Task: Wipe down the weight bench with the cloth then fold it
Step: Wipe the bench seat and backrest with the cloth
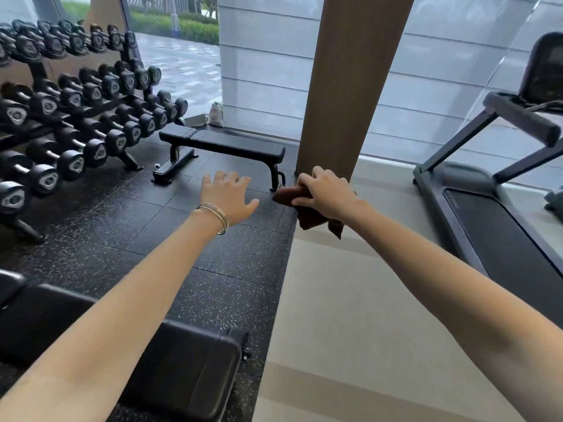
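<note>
A flat black weight bench [222,144] stands on the dark rubber floor ahead, near the window. My right hand [326,193] is stretched out in the air and grips a bunched brown cloth [307,216], whose ends hang below my fist. My left hand [227,196] reaches forward with fingers spread and holds nothing; thin silver bangles circle its wrist. Both hands hover short of the bench, apart from it. A second black padded bench [182,370] lies close below my left arm.
A rack of black dumbbells [76,95] fills the left side. A wooden pillar [350,86] rises just right of the far bench. A treadmill [493,208] stands at the right on the pale floor [350,315]. A small bag [215,114] sits by the window.
</note>
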`<state>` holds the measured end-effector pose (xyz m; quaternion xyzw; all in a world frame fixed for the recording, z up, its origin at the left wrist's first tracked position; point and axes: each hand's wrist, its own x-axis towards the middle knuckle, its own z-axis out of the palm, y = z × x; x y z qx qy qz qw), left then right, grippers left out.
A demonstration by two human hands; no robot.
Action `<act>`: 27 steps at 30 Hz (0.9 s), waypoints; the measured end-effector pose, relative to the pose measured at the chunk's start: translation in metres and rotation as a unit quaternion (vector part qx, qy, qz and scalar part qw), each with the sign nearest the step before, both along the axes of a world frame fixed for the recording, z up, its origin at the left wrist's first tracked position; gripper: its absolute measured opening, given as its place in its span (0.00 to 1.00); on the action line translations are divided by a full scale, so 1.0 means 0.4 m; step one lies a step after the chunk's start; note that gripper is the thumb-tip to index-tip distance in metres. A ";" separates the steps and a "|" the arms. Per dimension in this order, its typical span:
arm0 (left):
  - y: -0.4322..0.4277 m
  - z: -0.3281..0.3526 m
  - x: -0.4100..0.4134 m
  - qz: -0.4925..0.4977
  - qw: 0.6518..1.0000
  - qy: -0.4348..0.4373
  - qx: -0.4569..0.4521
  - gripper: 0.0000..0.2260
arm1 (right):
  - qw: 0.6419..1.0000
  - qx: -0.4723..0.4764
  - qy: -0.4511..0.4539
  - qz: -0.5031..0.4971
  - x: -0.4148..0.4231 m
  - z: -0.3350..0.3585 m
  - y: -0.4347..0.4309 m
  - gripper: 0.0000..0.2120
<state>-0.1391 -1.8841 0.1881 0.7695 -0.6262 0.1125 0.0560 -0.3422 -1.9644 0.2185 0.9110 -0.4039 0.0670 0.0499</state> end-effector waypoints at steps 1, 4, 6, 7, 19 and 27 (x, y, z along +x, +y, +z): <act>-0.015 -0.001 -0.004 0.002 1.000 0.002 0.003 0.27 | 1.000 0.002 0.003 -0.001 -0.004 -0.005 -0.018 0.20; -0.066 -0.009 -0.009 0.005 1.000 0.012 0.011 0.26 | 1.000 0.013 0.006 0.001 -0.011 -0.025 -0.077 0.20; -0.110 -0.017 -0.013 0.003 1.000 0.012 0.014 0.26 | 1.000 0.017 0.009 0.003 -0.015 -0.039 -0.119 0.21; -0.136 -0.019 -0.014 0.002 1.000 0.011 0.016 0.26 | 1.000 0.018 0.007 0.002 -0.017 -0.044 -0.141 0.21; -0.527 0.024 0.050 -0.023 1.000 0.006 -0.006 0.26 | 0.999 0.004 0.008 -0.038 0.027 0.007 -0.497 0.20; -0.709 -0.016 0.107 -0.019 1.000 0.011 0.010 0.27 | 0.999 0.024 0.027 -0.026 0.090 -0.029 -0.682 0.20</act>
